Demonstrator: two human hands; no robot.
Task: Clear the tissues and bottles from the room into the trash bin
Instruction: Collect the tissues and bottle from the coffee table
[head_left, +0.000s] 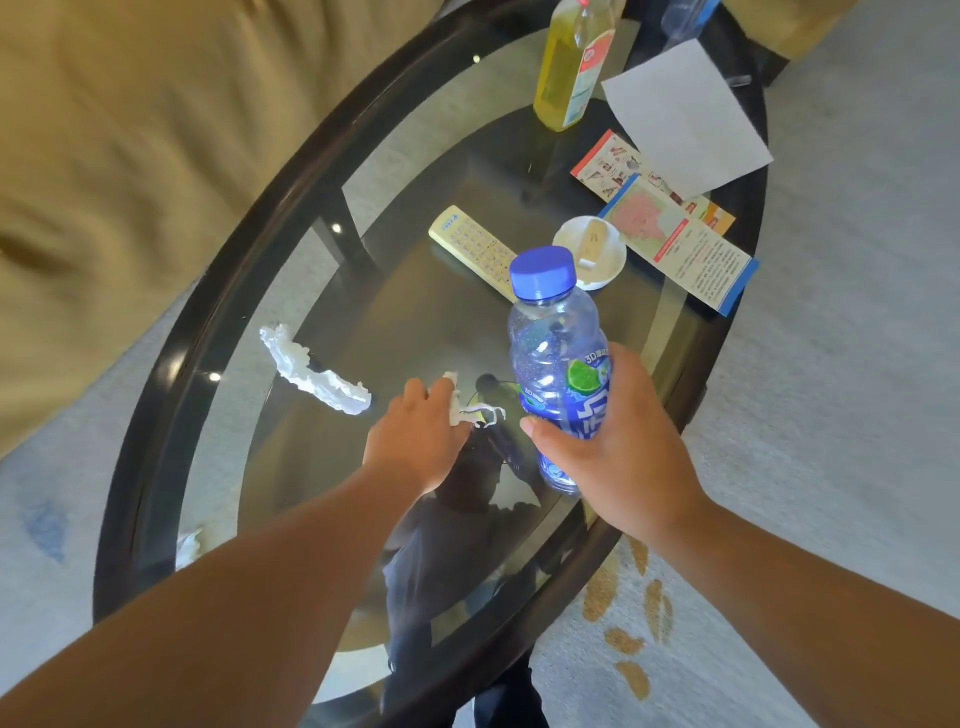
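Observation:
My right hand (618, 447) grips a clear plastic bottle (556, 343) with a blue cap and blue label, held upright just above the oval glass table (171, 364). My left hand (415, 441) pinches a small white tissue (462, 408) at the table's middle. A long twisted tissue (311, 371) lies on the glass to the left of that hand. Another crumpled tissue (189, 543) sits near the table's left rim, partly hidden by my left forearm. A bottle of yellow liquid (571, 67) stands at the far end, and a clear bottle (683, 15) lies beyond it.
On the glass lie a cream remote control (467, 241), a white dish (597, 254), leaflets (685, 244) and a white sheet of paper (680, 114). A tan sofa (130, 130) runs along the left. Grey carpet (857, 312) surrounds the table.

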